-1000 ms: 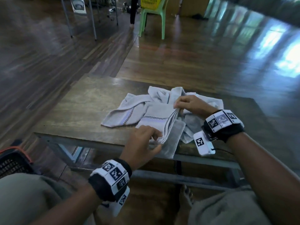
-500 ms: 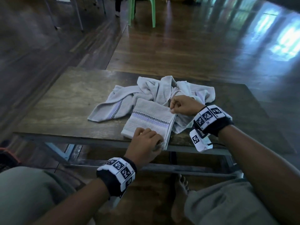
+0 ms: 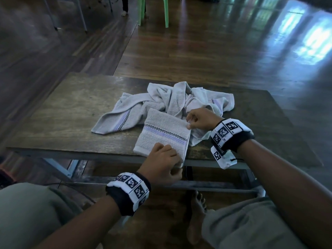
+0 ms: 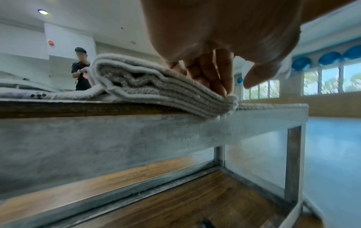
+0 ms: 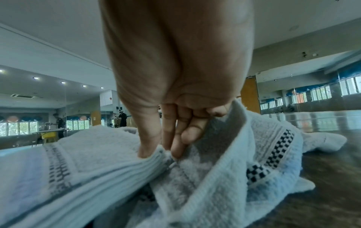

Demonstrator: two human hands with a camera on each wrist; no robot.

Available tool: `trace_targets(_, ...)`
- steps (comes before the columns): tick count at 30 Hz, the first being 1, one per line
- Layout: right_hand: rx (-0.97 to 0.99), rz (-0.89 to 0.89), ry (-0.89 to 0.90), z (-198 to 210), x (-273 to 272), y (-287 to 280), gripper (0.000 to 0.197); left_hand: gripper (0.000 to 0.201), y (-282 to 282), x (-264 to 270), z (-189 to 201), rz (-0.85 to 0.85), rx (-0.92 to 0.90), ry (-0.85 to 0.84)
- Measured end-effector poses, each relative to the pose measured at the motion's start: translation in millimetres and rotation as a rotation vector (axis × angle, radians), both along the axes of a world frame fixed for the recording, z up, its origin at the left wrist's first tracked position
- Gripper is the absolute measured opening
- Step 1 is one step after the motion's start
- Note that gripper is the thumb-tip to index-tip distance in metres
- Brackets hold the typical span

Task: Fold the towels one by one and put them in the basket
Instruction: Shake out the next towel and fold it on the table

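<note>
A grey folded towel (image 3: 159, 135) with a checkered purple stripe lies flat at the table's near edge. My left hand (image 3: 161, 162) presses its near right corner with straight fingers (image 4: 210, 74); the thumb hangs free beside the corner. My right hand (image 3: 197, 119) pinches the far right corner of the same towel (image 5: 109, 155) between thumb and fingertips. Behind it lies a crumpled heap of unfolded towels (image 3: 179, 99), one edge draped against my right hand (image 5: 244, 148). Only a dark sliver of the basket (image 3: 4, 177) shows at the left edge.
The wooden table (image 3: 62, 114) has a metal frame (image 4: 136, 138) and a low shelf under it. Green chair legs (image 3: 152, 13) stand on the floor beyond. My knees and a bare foot (image 3: 195, 218) are under the near edge. A person (image 4: 81, 69) stands far off.
The towel hung half folded in both hands a second ago; now it lies flat and folded at the table's near edge. Both hands stay at its right corners.
</note>
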State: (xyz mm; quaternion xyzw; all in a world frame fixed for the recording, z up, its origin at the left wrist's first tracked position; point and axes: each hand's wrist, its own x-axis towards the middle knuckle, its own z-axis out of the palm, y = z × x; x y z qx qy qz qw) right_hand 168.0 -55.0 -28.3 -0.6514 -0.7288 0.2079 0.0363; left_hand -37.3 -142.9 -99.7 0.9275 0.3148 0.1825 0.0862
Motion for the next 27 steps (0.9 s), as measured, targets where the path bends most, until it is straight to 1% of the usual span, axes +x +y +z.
trace_targets(3, -0.052, 0.063, -0.090, 1, 2, 1, 0.033, 0.023, 11, 2, 12, 0.063, -0.007, -0.024)
trace_targets(6, -0.109, 0.059, -0.102, -3, 2, -2, 0.033, 0.031, 31, 0, 26, 0.159, -0.008, -0.104)
trace_targets(9, -0.089, 0.050, -0.067, -4, 1, -5, 0.029, 0.025, 52, -1, 38, 0.277, -0.038, -0.162)
trace_targets(11, -0.051, 0.037, -0.048, -1, 1, -7, 0.022, 0.024, 62, 1, 47, 0.327, -0.055, -0.161)
trace_targets(13, -0.010, 0.010, 0.027, 6, 2, -10, 0.016, 0.034, 73, 3, 58, 0.329, -0.081, -0.134)
trace_targets(14, 0.014, 0.002, 0.080, 12, 1, -11, 0.017, 0.041, 78, 3, 65, 0.317, -0.093, -0.106)
trace_targets(16, 0.075, -0.008, 0.203, 26, -3, -16, 0.014, 0.055, 88, 2, 79, 0.284, -0.111, -0.034)
trace_targets(17, 0.108, -0.016, 0.277, 34, -6, -19, 0.013, 0.059, 93, 0, 86, 0.269, -0.124, -0.003)
trace_targets(19, 0.191, -0.024, 0.400, 50, -13, -24, 0.013, 0.053, 99, -5, 102, 0.231, -0.161, 0.041)
trace_targets(22, 0.306, -0.023, 0.542, 68, -23, -31, 0.015, 0.029, 103, -15, 127, 0.145, -0.159, 0.007)
trace_targets(24, 0.346, -0.011, 0.618, 78, -26, -33, 0.020, 0.029, 103, -23, 143, 0.106, -0.169, -0.022)
trace_targets(25, 0.337, 0.009, 0.615, 81, -26, -34, 0.023, 0.030, 102, -27, 150, 0.098, -0.181, -0.043)
trace_targets(27, 0.220, 0.048, 0.517, 83, -22, -34, 0.033, 0.027, 98, -37, 160, 0.099, -0.222, -0.128)
